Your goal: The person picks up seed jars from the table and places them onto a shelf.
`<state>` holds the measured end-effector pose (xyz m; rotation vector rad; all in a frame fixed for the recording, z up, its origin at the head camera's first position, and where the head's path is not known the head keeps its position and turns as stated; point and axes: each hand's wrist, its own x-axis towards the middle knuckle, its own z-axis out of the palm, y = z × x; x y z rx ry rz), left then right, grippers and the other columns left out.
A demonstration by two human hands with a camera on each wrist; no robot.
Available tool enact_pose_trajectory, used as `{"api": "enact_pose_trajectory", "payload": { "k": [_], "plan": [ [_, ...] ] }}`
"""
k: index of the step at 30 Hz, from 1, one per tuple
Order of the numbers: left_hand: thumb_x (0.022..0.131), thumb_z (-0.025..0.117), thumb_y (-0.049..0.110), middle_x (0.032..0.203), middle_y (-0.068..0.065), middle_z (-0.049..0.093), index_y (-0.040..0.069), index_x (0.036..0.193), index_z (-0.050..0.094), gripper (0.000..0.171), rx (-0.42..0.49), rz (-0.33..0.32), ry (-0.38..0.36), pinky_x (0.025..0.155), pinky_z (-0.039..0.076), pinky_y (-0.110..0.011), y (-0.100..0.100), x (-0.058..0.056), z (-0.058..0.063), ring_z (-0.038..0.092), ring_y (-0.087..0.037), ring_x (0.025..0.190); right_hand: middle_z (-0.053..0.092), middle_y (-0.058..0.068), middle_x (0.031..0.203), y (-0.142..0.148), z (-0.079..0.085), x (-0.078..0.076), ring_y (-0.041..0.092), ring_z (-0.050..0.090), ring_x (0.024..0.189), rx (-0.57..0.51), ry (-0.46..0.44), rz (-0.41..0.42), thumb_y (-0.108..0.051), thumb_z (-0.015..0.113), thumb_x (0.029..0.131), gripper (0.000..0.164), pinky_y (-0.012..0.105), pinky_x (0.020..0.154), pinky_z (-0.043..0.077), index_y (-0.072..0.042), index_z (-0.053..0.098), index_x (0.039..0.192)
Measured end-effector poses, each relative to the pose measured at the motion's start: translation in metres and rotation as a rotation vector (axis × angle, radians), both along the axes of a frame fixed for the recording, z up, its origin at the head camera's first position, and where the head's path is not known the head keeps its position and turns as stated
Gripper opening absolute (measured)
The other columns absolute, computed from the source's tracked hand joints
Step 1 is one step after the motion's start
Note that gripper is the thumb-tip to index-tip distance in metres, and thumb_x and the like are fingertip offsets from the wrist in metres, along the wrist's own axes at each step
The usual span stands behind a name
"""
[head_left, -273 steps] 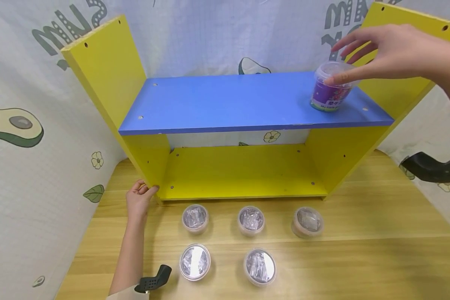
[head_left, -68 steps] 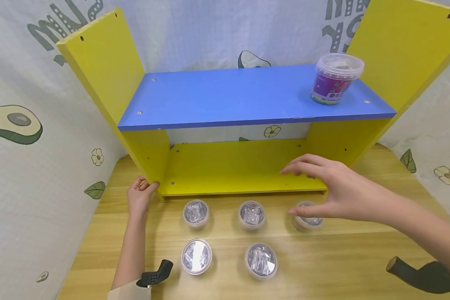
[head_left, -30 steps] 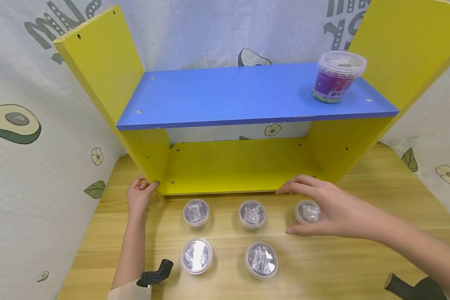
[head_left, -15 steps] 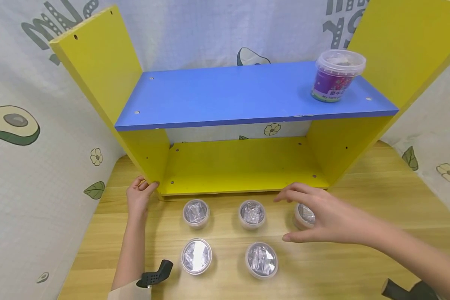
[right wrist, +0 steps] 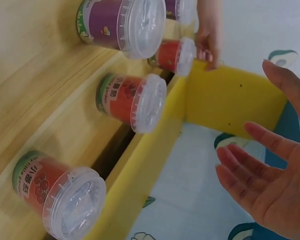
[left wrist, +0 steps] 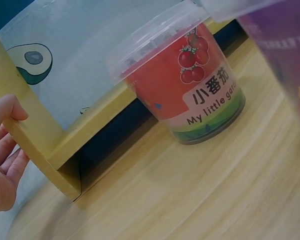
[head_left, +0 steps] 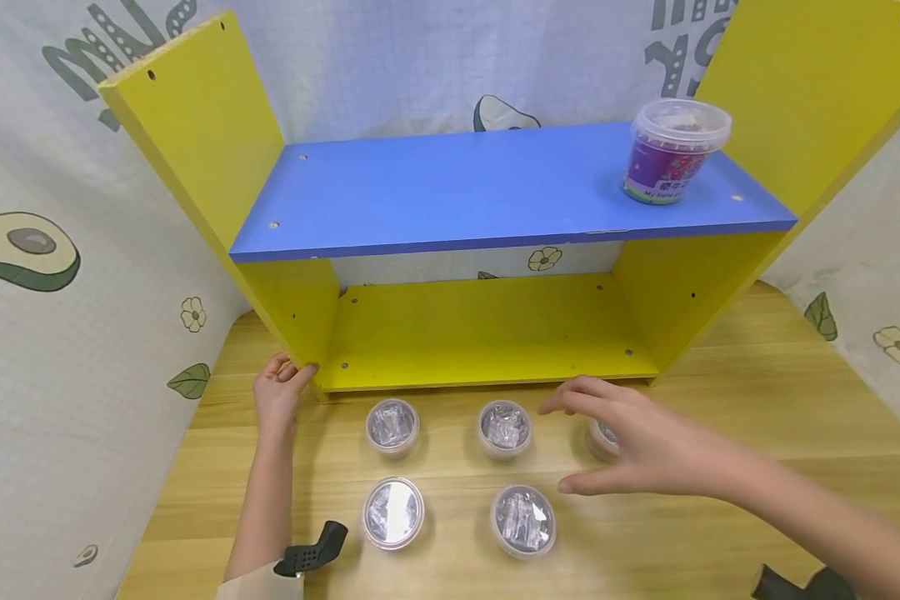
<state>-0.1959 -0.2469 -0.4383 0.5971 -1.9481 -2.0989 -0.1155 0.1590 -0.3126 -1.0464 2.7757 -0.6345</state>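
Note:
My left hand [head_left: 277, 396] pinches the lower front edge of the shelf unit's left yellow side panel [head_left: 195, 142], thumb on one face and fingers on the other. With fingers spread and nothing held, my right hand [head_left: 637, 442] hovers above the table's right part, partly hiding the right-hand tub [head_left: 602, 440] of the back row. Red tomato-label tubs [right wrist: 117, 100] with clear lids line the unit's front; the left one [left wrist: 182, 80] is near my left hand. Two purple-label tubs, left [head_left: 393, 512] and right [head_left: 523, 521], form the front row. Another purple-label tub [head_left: 667, 167] stands on the blue board [head_left: 435, 192].
The yellow unit's bottom board [head_left: 465, 333] lies just behind the back row of tubs. Its right side panel [head_left: 802, 108] rises beside the upper tub. A printed white cloth [head_left: 390, 67] hangs behind and around the wooden table [head_left: 735, 433].
My right hand has let go of the purple-label tub on the blue board, come down to the table tubs, and drifted slightly left and nearer. My left hand keeps its grip.

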Motion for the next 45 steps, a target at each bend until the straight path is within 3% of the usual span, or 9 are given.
{"api": "enact_pose_trajectory", "payload": {
  "k": [15, 20, 28, 38, 45],
  "plan": [
    [0.078, 0.064, -0.005, 0.068, 0.013, 0.067, 0.013, 0.083, 0.054, 0.021, 0.008, 0.013, 0.037, 0.073, 0.042, -0.021, 0.002, -0.002, -0.003, 0.058, -0.006, 0.080, 0.053, -0.010, 0.116, -0.008, -0.012, 0.000, 0.009, 0.054, 0.092, 0.014, -0.006, 0.033, -0.061, 0.065, 0.073, 0.060, 0.038, 0.078, 0.049, -0.026, 0.054, 0.120],
    [0.078, 0.064, -0.005, 0.067, 0.015, 0.066, 0.014, 0.083, 0.055, 0.022, 0.003, 0.008, 0.055, 0.074, 0.041, -0.021, 0.002, -0.002, -0.002, 0.057, -0.006, 0.081, 0.053, -0.010, 0.117, -0.012, -0.018, 0.003, 0.013, 0.056, 0.098, 0.018, -0.021, 0.039, -0.056, 0.070, 0.071, 0.060, 0.041, 0.080, 0.048, -0.026, 0.054, 0.120],
    [0.078, 0.063, -0.007, 0.067, 0.015, 0.067, 0.012, 0.086, 0.056, 0.022, 0.011, 0.006, 0.059, 0.076, 0.041, -0.021, 0.002, -0.002, -0.003, 0.059, -0.006, 0.082, 0.052, -0.008, 0.119, -0.020, -0.026, 0.006, 0.015, 0.056, 0.102, 0.013, -0.080, 0.051, -0.061, 0.064, 0.073, 0.061, 0.036, 0.081, 0.050, -0.024, 0.054, 0.121],
    [0.078, 0.064, -0.007, 0.065, 0.016, 0.066, 0.013, 0.085, 0.057, 0.022, 0.015, 0.003, 0.058, 0.074, 0.042, -0.019, 0.001, -0.003, -0.003, 0.058, -0.004, 0.080, 0.052, -0.008, 0.119, -0.024, -0.036, 0.007, 0.017, 0.054, 0.106, -0.001, -0.119, 0.056, -0.054, 0.070, 0.073, 0.059, 0.040, 0.081, 0.049, -0.023, 0.055, 0.120],
    [0.078, 0.063, -0.007, 0.065, 0.016, 0.066, 0.013, 0.084, 0.055, 0.022, 0.025, 0.010, 0.053, 0.073, 0.041, -0.019, 0.001, -0.002, -0.002, 0.058, -0.004, 0.079, 0.053, -0.006, 0.120, -0.025, -0.045, 0.007, 0.020, 0.055, 0.108, 0.013, -0.127, 0.061, -0.057, 0.068, 0.072, 0.060, 0.040, 0.080, 0.050, -0.022, 0.055, 0.119]
  ]
}}
